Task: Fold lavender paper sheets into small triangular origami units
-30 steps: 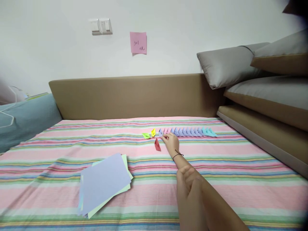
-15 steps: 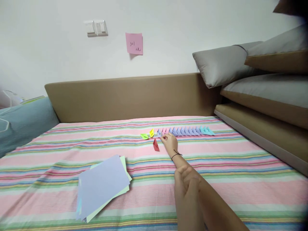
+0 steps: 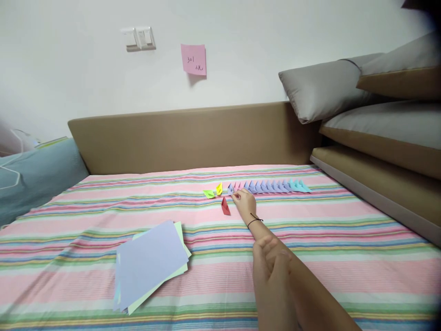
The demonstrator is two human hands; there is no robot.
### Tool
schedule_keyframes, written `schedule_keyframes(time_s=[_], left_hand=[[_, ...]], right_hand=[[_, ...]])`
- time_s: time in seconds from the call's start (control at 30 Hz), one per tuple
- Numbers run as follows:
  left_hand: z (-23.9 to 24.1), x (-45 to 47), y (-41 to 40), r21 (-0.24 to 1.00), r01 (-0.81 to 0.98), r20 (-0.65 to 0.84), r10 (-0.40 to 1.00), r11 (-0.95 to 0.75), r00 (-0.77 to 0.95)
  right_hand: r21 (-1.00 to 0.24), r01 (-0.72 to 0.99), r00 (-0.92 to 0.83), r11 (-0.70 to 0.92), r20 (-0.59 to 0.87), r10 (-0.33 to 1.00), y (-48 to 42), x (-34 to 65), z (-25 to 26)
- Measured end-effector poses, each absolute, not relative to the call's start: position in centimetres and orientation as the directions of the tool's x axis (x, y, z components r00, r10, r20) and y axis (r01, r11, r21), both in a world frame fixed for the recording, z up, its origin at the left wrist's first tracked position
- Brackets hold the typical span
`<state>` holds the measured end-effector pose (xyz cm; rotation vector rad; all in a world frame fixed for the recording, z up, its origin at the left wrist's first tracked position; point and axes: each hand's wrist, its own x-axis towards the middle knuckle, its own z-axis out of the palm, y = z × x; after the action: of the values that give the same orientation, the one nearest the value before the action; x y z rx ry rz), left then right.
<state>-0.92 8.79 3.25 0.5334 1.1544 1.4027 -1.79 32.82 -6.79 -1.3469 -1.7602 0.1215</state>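
Note:
My right hand [image 3: 245, 201] reaches out over the striped cloth. Its thumb and fingertips are pinched on the small purple folded-paper boat [image 3: 230, 188] at the left end of a row. Fingers partly cover neighbouring pink ones. To the right runs the rest of the row, purple boats [image 3: 267, 186] and then turquoise boats [image 3: 299, 185]. A yellow paper boat [image 3: 219, 188] and a green paper boat [image 3: 208, 194] lie left of the hand, and a red paper boat [image 3: 225, 206] just nearer. My left hand [image 3: 270, 271], loosely curled and holding nothing, hovers before my right forearm with its thumb apart.
A loose stack of paper sheets [image 3: 151, 266] lies on the striped cloth [image 3: 86, 276] at left. Behind stands a brown backrest [image 3: 193, 142]. Grey and brown cushions [image 3: 382, 124] pile up on the right. A blue padded armrest [image 3: 41, 172] borders the left side.
The whole view has shifted slightly, so everything sits a little further right. My right hand stays at the purple paper boat, and my left hand keeps its place before the forearm.

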Motion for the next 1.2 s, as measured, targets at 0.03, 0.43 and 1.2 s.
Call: schedule_keyframes(time_s=[0.03,0.43,1.2], left_hand=[[3.3,-0.9,8.8,0.863,-0.474,-0.304,0.929,0.173,-0.213],[3.4,-0.7,8.7,0.865,-0.454,-0.334,0.92,0.213,-0.205],[6.1,-2.5,7.7,0.882,-0.471,0.003,1.0,0.005,0.016]], right_hand=[[-0.555,0.73,-0.01,0.4,0.577,0.817,32.8,-1.8,-6.8],[-0.582,0.712,-0.005,0.393,0.556,0.831,32.8,-1.7,-6.9],[-0.558,0.229,-0.628,0.798,0.542,0.559,17.8,-6.2,-1.1]])
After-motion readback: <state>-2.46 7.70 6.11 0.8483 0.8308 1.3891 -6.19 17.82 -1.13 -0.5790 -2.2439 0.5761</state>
